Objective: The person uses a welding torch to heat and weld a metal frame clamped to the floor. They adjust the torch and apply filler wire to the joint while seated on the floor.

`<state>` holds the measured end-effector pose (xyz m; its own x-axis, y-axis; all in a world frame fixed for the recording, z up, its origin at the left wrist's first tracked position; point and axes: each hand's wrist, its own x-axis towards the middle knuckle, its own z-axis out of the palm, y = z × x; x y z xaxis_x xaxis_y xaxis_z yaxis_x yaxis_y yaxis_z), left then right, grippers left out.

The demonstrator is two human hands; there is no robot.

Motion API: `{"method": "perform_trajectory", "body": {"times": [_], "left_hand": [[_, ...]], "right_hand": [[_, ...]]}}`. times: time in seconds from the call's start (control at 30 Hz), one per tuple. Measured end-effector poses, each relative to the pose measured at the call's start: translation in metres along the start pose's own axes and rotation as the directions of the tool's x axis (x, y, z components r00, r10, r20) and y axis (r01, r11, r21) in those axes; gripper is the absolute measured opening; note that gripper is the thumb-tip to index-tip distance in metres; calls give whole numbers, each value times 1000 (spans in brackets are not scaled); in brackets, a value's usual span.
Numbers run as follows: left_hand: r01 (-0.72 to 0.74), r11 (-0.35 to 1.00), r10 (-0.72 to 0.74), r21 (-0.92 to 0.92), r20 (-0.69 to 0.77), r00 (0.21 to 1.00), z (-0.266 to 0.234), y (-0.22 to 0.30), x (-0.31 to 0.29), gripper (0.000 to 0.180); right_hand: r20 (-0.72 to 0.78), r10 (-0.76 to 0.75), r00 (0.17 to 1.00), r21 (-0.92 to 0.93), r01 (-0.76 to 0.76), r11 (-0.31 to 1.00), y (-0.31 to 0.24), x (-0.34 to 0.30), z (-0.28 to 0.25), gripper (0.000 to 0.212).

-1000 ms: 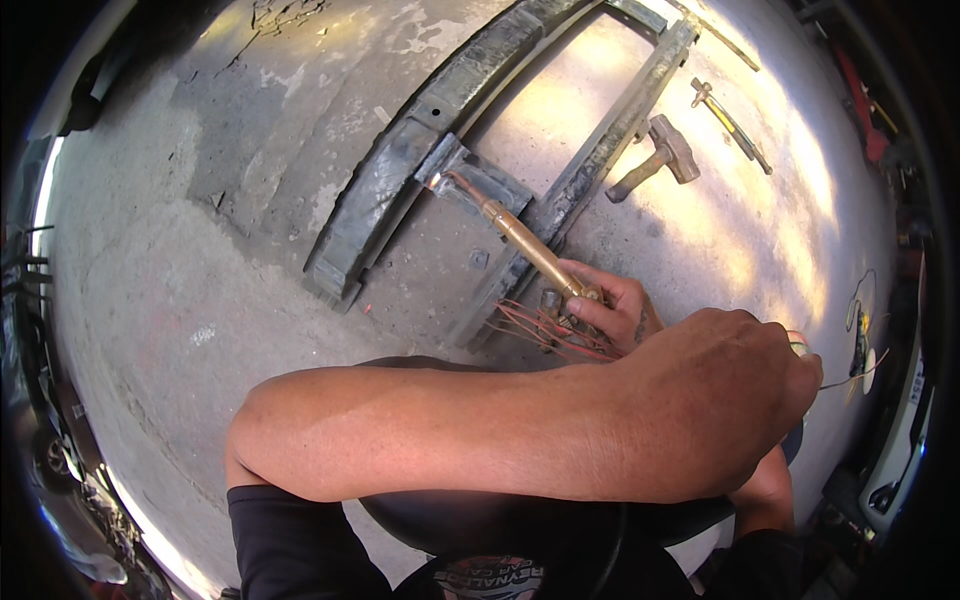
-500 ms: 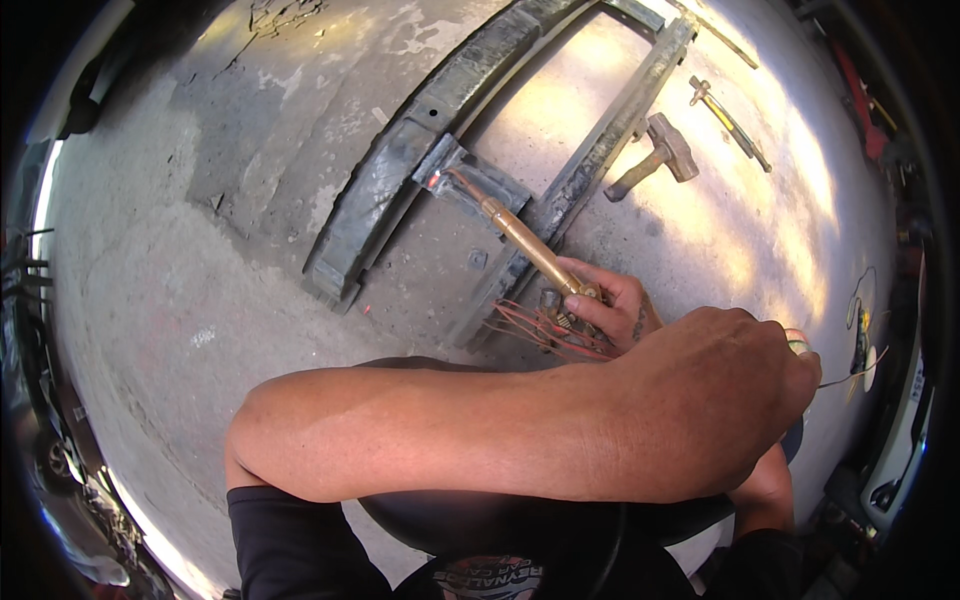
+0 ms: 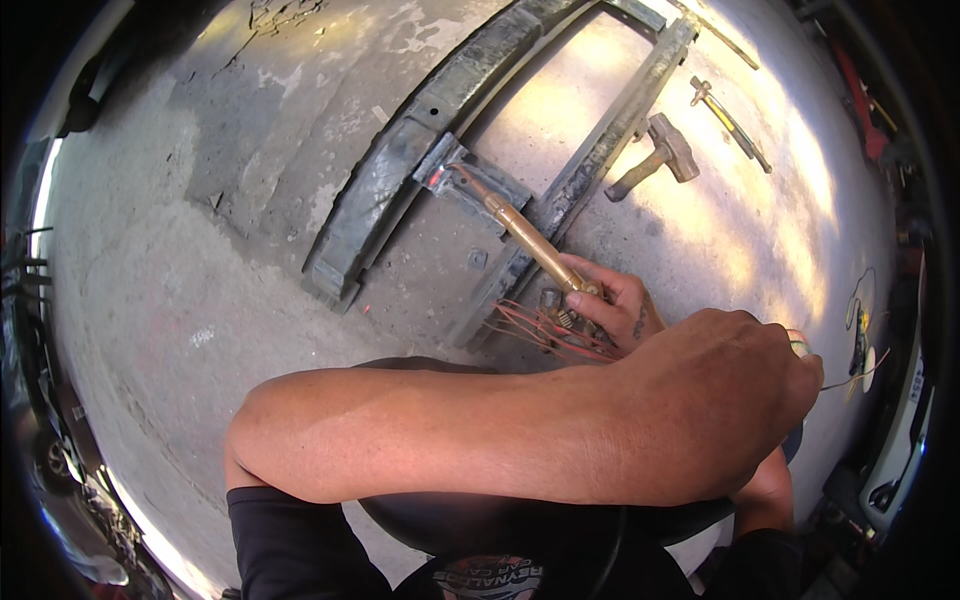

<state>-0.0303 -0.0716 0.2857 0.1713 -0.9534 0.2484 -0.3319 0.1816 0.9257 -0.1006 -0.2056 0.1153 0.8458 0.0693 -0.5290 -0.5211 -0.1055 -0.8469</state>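
My right hand (image 3: pixel 622 305) grips the valve end of a brass gas torch (image 3: pixel 535 245). The torch's bent tip is close to a small glowing red spot on a flat metal bracket (image 3: pixel 470 190), which joins two bars of a dark metal frame (image 3: pixel 400 170). My left forearm lies across the view, over my knees. At its end my left hand (image 3: pixel 750 370) is closed, back upward, with a thin wire (image 3: pixel 855 381) sticking out past its fingers; the grip itself is mostly hidden. Several thin reddish strands (image 3: pixel 550 332) show below the torch valves, partly behind my forearm.
Right of the frame, a heavy short-handled hammer (image 3: pixel 668 155) and a smaller hammer with a yellow-and-black handle (image 3: pixel 730 122) lie on the concrete floor (image 3: pixel 200 300). A thin cord (image 3: pixel 855 300) lies farther right. Vehicle parts line both edges of the view.
The torch tip has shifted slightly up and right, and the glowing spot looks a little larger. My left hand is almost unmoved.
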Motion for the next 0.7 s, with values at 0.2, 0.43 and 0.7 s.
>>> {"method": "perform_trajectory", "body": {"times": [0.2,0.43,0.7], "left_hand": [[3,1000,-4,8,21,1000,-2,2,1,21],[-15,1000,15,11,2,1000,1,0,1,21],[-38,998,43,47,-104,994,11,-5,-2,21]], "right_hand": [[-14,-49,999,-17,49,999,5,1,-3,56],[-27,-41,999,-35,40,999,5,1,-3,54],[-14,-6,1000,-34,6,999,-2,-1,-2,56]]}}
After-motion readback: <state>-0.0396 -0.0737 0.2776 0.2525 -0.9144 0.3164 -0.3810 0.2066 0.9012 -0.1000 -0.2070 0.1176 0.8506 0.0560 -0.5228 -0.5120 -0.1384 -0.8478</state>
